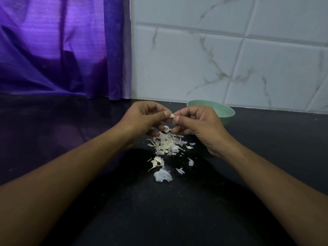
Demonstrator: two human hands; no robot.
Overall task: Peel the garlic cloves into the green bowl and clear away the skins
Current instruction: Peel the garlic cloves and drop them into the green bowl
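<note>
Garlic clove [171, 115], a small pale one, is held up in the air above the desk [71, 132], pinched from both sides. The left hand [143, 118] grips one end with thumb and curled fingers [154, 108], and the right hand [198, 121] grips the other end in the same way. The green bowl [226, 111] stands behind the right hand, close to the tiled wall [230, 54]. The hand covers part of it, and I cannot see what is inside. Under the hands lies a loose pile of skins [166, 143], with some bigger pieces [163, 175] scattered nearer to the person. A purple curtain [53, 47] hangs at the left, behind the desk.
</note>
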